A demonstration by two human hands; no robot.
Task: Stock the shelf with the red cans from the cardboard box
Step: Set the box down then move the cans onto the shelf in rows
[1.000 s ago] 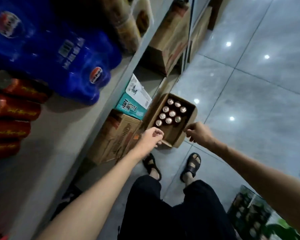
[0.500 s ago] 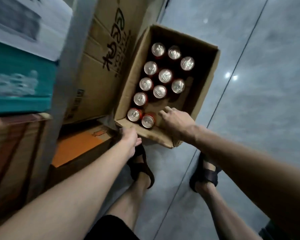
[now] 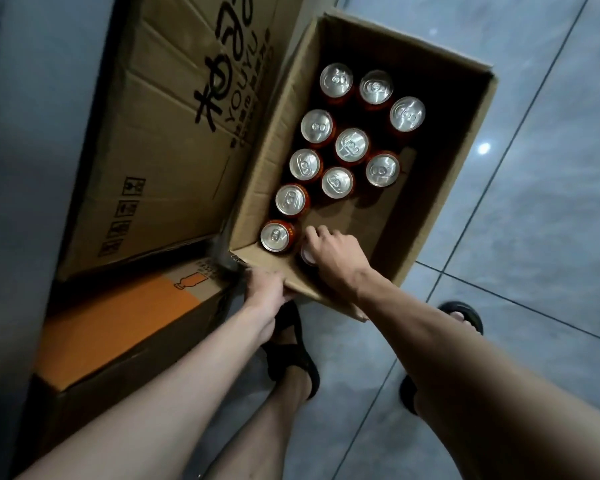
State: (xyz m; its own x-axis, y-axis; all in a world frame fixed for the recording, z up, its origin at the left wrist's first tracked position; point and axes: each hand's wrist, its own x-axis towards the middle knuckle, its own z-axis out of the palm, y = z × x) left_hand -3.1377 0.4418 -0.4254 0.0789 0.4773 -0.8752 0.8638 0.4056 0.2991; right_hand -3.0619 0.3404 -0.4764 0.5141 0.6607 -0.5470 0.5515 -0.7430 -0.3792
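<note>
Cardboard box [image 3: 264, 161] open: ten red cans [image 3: 351, 144] upright, silver tops up. Right hand [image 3: 329, 251] grasps eleventh can [image 3: 306, 255]; left hand [image 3: 267, 289] grips box's near wall.

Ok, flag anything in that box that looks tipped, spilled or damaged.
Nothing stands out. The red cans stand upright in the cardboard box, tops up, with no spill or dent showing. They bunch toward its left side. The right hand grips the near can; the left hand holds the near corner.

can [image 3: 306, 257] mostly hidden under right hand [image 3: 333, 252] | left hand [image 3: 265, 291] grip at box [image 3: 278, 140] corner too blurred to tell | printed carton [image 3: 174, 140] cut off by top edge
</note>
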